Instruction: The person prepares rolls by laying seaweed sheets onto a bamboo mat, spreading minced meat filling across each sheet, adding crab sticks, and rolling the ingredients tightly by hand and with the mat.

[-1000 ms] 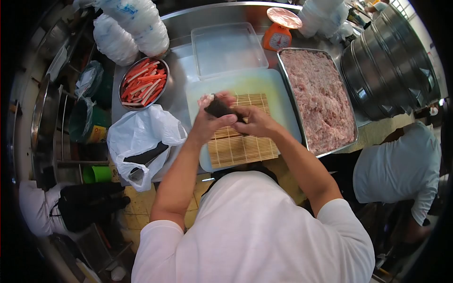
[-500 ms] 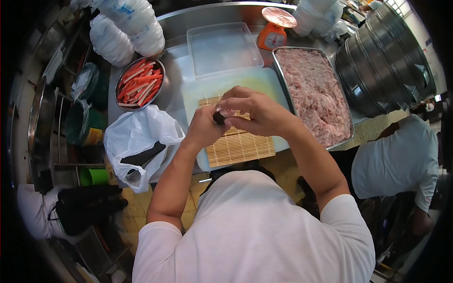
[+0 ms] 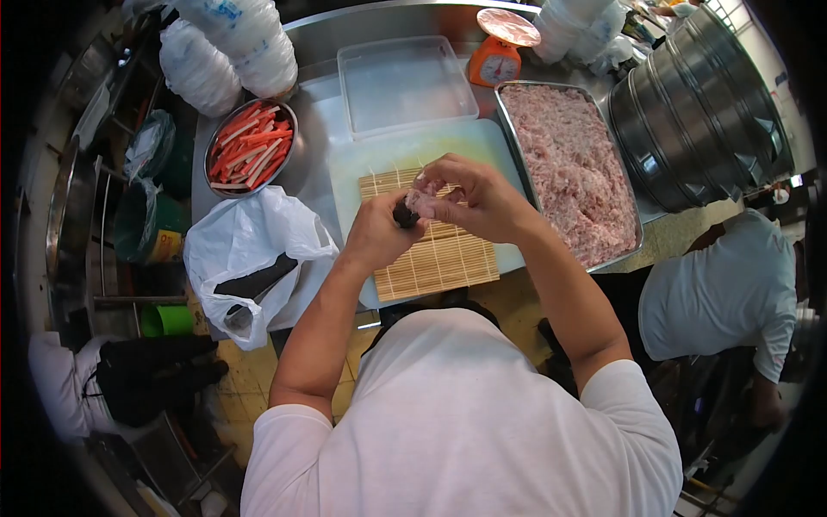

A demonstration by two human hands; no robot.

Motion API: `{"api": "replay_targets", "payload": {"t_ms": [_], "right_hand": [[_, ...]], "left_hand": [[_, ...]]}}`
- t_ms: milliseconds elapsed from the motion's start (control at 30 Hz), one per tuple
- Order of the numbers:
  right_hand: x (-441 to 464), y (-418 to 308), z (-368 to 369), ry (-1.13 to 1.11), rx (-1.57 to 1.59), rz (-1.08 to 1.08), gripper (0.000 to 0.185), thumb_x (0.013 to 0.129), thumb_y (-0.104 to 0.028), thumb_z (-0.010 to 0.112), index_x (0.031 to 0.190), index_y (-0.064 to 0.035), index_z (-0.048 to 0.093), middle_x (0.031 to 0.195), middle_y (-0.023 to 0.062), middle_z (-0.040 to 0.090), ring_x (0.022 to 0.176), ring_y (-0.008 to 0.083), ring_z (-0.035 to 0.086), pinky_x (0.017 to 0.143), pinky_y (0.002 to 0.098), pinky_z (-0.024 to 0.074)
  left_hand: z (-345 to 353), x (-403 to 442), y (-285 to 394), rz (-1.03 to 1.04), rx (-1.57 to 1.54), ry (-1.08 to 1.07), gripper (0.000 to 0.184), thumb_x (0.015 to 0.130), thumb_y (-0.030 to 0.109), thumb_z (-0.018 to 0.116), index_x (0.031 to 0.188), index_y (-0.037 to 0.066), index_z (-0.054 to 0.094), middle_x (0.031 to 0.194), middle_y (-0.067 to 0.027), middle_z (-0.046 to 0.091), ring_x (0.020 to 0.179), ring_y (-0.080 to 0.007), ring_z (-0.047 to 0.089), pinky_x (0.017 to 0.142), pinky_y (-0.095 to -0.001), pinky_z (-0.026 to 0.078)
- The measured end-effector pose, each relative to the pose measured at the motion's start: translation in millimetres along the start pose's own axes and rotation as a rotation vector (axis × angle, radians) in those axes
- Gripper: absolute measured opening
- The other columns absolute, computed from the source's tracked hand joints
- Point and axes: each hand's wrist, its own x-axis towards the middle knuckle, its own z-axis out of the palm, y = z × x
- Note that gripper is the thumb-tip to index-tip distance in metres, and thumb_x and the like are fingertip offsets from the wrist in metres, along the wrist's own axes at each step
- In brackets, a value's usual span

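My left hand (image 3: 377,234) is wrapped around a dark seaweed roll (image 3: 404,214), whose end pokes out beside the thumb. Pale pink minced meat (image 3: 423,203) shows at that end. My right hand (image 3: 484,203) has its fingers curled and pinched at the meat, touching the end of the roll. Both hands are above a bamboo rolling mat (image 3: 448,265), which lies on a pale cutting board (image 3: 498,155). The rest of the roll is hidden in my left palm.
To the right is a metal tray of minced meat (image 3: 573,164), beside stacked steamers (image 3: 698,112). A bowl of crab sticks (image 3: 251,146) and a white plastic bag (image 3: 293,220) with dark sheets stand left. Behind are a clear plastic container (image 3: 407,86) and an orange scale (image 3: 494,65).
My right hand's fingers have opened a little and shifted at the roll's end, so more pink meat shows. My left hand keeps its hold. The view has shifted slightly.
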Motion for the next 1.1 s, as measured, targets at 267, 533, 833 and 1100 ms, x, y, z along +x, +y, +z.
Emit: {"api": "replay_targets", "payload": {"t_ms": [267, 533, 833, 1100], "right_hand": [[-3.2, 20.5, -32.7, 0.052, 0.344, 0.022, 0.011, 0.096, -0.006, 0.069, 0.104, 0.0012, 0.066, 0.099, 0.0026, 0.066, 0.088, 0.0077, 0.063, 0.076, 0.0231, 0.0518], [-59.0, 43.6, -151.0, 0.566, 0.371, 0.12, 0.019, 0.097, -0.014, 0.069, 0.106, 0.0017, 0.072, 0.093, 0.0051, 0.071, 0.082, 0.0145, 0.068, 0.078, 0.0257, 0.0558], [-40.8, 25.7, -62.8, 0.221, 0.301, 0.267, 0.02, 0.095, -0.016, 0.071, 0.108, -0.0005, 0.069, 0.094, 0.0009, 0.068, 0.087, 0.0094, 0.062, 0.08, 0.025, 0.0508], [-17.8, 10.2, -3.2, -0.044, 0.644, 0.289, 0.029, 0.096, -0.015, 0.073, 0.117, 0.0021, 0.065, 0.107, 0.0071, 0.07, 0.097, 0.0128, 0.067, 0.087, 0.0282, 0.0541]], "left_hand": [[1.2, 1.3, 6.6, 0.005, 0.018, -0.025, 0.023, 0.08, 0.008, 0.079, 0.098, 0.0, 0.068, 0.079, -0.0037, 0.066, 0.072, -0.0103, 0.057, 0.071, -0.0315, 0.052], [-0.5, -1.7, 0.4, 0.019, -0.177, -0.022, 0.017, 0.085, 0.005, 0.077, 0.087, 0.004, 0.061, 0.075, 0.0063, 0.057, 0.069, -0.0024, 0.049, 0.064, -0.0241, 0.046], [13.2, 11.4, 13.3, 0.124, -0.141, -0.013, 0.016, 0.084, 0.006, 0.077, 0.091, 0.003, 0.063, 0.075, 0.0036, 0.058, 0.07, -0.0048, 0.05, 0.065, -0.0252, 0.046], [3.6, 4.5, 16.2, 0.14, -0.086, 0.019, 0.022, 0.079, 0.002, 0.076, 0.099, 0.0, 0.067, 0.082, -0.0041, 0.069, 0.073, -0.0091, 0.059, 0.068, -0.0298, 0.051]]}}
